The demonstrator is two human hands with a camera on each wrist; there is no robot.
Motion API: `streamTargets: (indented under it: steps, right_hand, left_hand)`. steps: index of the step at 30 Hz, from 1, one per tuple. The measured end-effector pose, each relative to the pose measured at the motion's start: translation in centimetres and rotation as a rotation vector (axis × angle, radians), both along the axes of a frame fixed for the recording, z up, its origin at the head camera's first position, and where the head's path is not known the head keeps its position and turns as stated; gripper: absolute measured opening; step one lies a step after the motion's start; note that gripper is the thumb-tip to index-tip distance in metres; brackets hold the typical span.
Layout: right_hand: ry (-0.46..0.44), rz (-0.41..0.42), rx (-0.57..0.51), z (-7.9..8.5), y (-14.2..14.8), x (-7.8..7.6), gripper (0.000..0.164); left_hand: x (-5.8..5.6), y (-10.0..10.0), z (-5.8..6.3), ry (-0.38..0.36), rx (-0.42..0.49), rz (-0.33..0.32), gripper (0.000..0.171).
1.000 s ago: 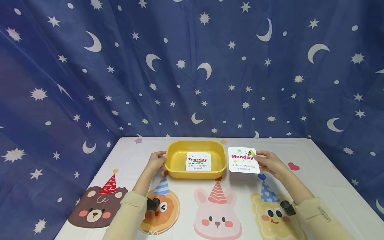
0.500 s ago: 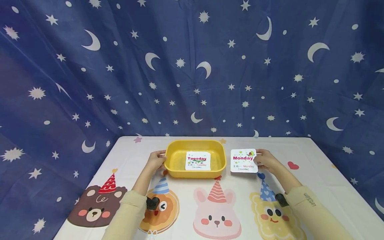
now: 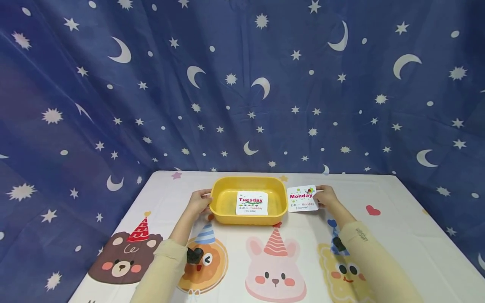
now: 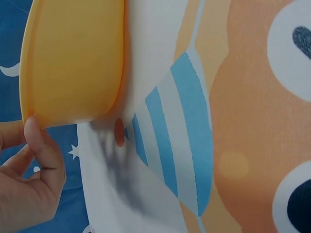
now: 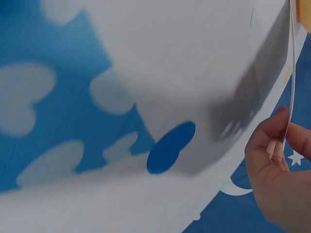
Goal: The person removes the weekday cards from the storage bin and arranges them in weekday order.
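Observation:
In the head view my left hand (image 3: 198, 202) pinches the left end of a yellow plastic basin (image 3: 248, 220). The left wrist view shows the thumb and fingers at the basin's rim (image 4: 29, 58). Inside the basin lies a white card printed "Tuesday" (image 3: 251, 203). My right hand (image 3: 328, 198) pinches the right edge of a white card printed "Monday" (image 3: 302, 198), held just right of the basin; whether the two touch I cannot tell. Seen from the right wrist, the Monday card (image 5: 293, 58) is edge-on between thumb and fingers, its shadow falling on the cloth.
A white tablecloth (image 3: 394, 248) with printed party animals covers the table. Behind and at the sides hangs a blue curtain (image 3: 242, 105) with moons and stars. Black wrist devices (image 3: 195, 255) sit by the cuffs.
My right hand has carried the Monday card left, up to the basin's right side, after a slight shift right. The left hand and basin have stayed in place. The head view has shifted slightly.

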State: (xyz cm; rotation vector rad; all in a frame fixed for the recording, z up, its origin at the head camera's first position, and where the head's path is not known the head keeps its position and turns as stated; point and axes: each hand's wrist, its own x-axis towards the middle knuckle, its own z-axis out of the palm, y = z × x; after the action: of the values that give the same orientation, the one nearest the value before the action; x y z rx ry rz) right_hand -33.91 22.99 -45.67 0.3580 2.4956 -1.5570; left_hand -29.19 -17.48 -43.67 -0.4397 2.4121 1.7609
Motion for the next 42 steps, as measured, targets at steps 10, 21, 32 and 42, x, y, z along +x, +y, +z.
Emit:
streamTargets:
  steps: [10,21,32,42]
  right_hand:
    - [0.086,-0.086,0.23,-0.7,-0.9,-0.4,0.043]
    - [0.068,-0.07,0.415,-0.1,-1.7,0.1,0.041]
    - [-0.034,-0.043,0.468,0.0,-2.4,0.4,0.042]
    - [-0.023,0.094,0.402,-0.9,-1.4,-0.5,0.047]
  left_hand:
    - [-0.3,0.0,-0.2,0.008,0.004,0.0,0.044]
    - [-0.2,0.4,0.3,0.0,0.005,-0.021,0.044]
    - [-0.2,0.5,0.2,-0.004,0.006,-0.021,0.044]
    - [0.0,0.0,0.3,0.003,0.0,-0.014,0.044]
